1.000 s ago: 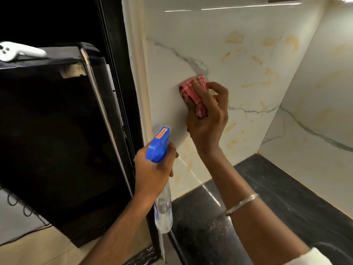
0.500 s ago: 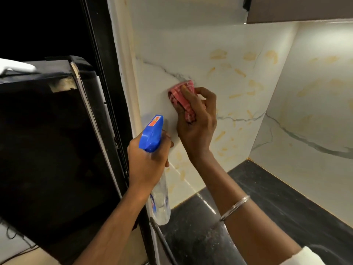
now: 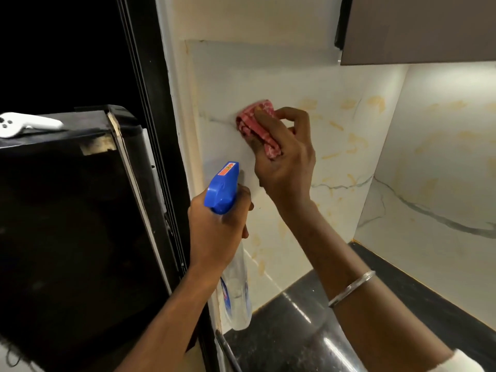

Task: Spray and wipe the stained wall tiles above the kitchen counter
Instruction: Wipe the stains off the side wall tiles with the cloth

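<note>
The wall tiles (image 3: 357, 146) fill the middle and right of the view: pale marble-look slabs with grey veins that meet in a corner. Yellow stains (image 3: 375, 103) are smeared across them, mostly to the right of the hands. A black appliance (image 3: 67, 224) takes up the left side, just beside the tiled wall's edge. The dark, glossy counter (image 3: 295, 331) runs along the foot of the tiles at lower right, and a brown cabinet (image 3: 416, 28) hangs above.

The right hand (image 3: 284, 159) is raised against the tiles, fingers curled around a bunched red-and-white cloth (image 3: 257, 127) and pressing it flat on the wall, on a grey vein near the left edge of the tiling. The left hand (image 3: 217, 232) sits lower and just left of the right wrist, wrapped around the neck of a spray bottle (image 3: 221, 191). Its blue head points up toward the wall below the cloth, and its clear body hangs beneath the fist, above the counter's end. Whether a finger is on the trigger cannot be told.

A thin metal bangle (image 3: 351, 288) circles the right forearm. A small white controller (image 3: 24, 124) lies on top of the appliance.
</note>
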